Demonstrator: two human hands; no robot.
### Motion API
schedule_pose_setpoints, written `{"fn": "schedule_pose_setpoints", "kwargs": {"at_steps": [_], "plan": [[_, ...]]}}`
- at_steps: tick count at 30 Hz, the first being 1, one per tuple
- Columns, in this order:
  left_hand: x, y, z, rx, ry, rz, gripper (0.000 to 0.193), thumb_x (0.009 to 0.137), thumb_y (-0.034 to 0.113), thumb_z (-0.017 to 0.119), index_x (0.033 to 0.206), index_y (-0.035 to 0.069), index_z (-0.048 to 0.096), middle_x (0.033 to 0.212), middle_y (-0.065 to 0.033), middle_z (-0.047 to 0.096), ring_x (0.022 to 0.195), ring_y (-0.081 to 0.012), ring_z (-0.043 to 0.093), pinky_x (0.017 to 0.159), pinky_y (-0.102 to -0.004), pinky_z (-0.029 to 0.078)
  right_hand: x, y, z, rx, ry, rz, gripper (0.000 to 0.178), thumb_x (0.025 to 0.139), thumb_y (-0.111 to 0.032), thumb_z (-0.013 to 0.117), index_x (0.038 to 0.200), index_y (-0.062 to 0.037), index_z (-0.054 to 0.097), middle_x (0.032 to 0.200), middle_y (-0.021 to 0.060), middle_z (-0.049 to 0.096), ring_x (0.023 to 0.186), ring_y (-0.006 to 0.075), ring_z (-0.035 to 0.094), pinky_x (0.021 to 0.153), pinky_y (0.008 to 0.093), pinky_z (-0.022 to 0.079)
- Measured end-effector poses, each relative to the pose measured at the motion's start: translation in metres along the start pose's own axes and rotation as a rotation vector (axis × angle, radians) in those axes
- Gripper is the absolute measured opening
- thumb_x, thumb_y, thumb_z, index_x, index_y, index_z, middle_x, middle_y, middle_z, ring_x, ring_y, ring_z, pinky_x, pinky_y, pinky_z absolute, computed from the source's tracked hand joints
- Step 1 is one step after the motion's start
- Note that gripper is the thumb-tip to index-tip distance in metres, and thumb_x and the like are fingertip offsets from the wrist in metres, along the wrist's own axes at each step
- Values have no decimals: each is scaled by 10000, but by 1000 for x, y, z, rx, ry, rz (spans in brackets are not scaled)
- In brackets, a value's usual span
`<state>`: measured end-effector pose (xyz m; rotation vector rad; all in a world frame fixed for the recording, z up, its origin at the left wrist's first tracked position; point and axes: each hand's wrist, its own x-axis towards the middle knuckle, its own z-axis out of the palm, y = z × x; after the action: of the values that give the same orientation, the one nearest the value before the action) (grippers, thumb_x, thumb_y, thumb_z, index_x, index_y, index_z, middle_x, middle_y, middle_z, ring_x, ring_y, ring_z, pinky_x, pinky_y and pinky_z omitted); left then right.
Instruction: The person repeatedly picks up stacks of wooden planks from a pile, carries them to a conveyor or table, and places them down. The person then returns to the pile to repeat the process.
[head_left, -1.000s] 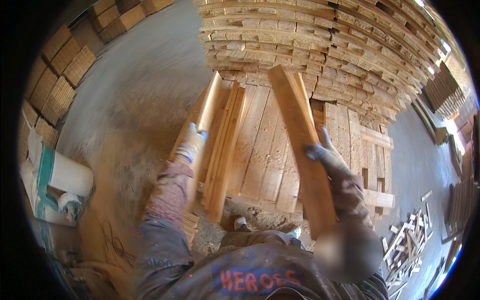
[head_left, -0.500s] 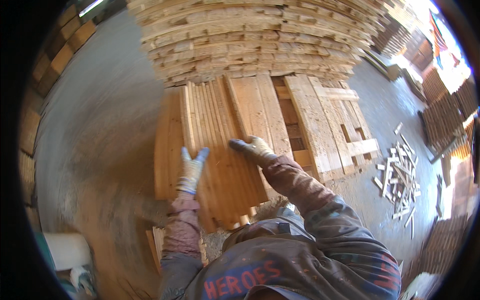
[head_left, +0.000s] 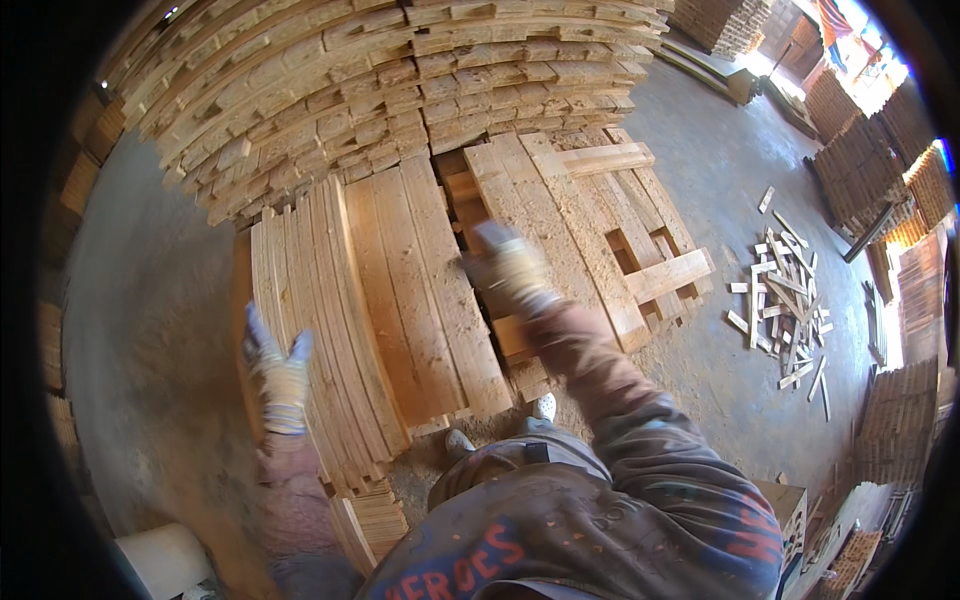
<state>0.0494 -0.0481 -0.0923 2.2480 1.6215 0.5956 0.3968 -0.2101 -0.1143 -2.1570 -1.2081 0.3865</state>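
My left hand (head_left: 278, 375), in a pale knit glove with blue-grey fingertips, is at the left side of a row of narrow wooden strips (head_left: 320, 290). Its fingers point away from me, thumb apart; whether it touches the strips I cannot tell. The strips lie side by side, lengthwise away from me, on a low layer of boards. My right hand (head_left: 515, 272), gloved alike and blurred by motion, hovers with nothing in it over the gap between wide flat boards (head_left: 430, 290) and a sawdust-strewn board panel (head_left: 560, 230). Its fingers look spread.
A tall stack of slatted wood panels (head_left: 400, 90) rises behind the boards. Scattered offcuts (head_left: 785, 300) lie on the concrete floor to the right. More wood stacks (head_left: 860, 160) stand at the far right. A white rounded object (head_left: 168, 560) is at lower left.
My right hand has left the strips and moved right across the wide boards. The strips now lie further left against the boards, with my left hand still beside them. The view has shifted.
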Motion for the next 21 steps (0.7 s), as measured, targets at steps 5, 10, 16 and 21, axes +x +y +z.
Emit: {"fn": "schedule_pose_setpoints", "kwargs": {"at_steps": [5,10,16,21], "plan": [[-62,219,162,-987,-629,49,1005,911,358,789,1609,-14,169,1630,-262,305,1430,-318,440,1139,-369,417,-5,229,-72,-252,319,438,719,914,-589,665,1294,13,577,1189,282,670,1017,399,672,914,481,522],[-74,264,287,-672,-606,-268,1010,870,474,775,1543,-92,279,1416,-296,546,1291,-378,557,1081,-406,452,-9,247,-94,668,76,376,536,942,-503,712,1054,21,730,922,78,713,863,142,629,798,324,528],[-67,280,289,-704,-444,-189,702,846,333,806,1312,-100,509,1150,-214,674,1024,-257,646,908,-365,529,17,267,-42,965,-220,392,789,819,-367,871,1365,68,504,1112,130,695,979,169,644,871,320,537],[-57,300,243,-448,-316,-50,778,904,434,680,1415,-95,426,1292,-346,612,1171,-467,620,1006,-487,494,0,201,-74,395,-164,269,902,824,-487,809,1444,34,411,1290,276,604,1154,347,624,953,428,533]]}}
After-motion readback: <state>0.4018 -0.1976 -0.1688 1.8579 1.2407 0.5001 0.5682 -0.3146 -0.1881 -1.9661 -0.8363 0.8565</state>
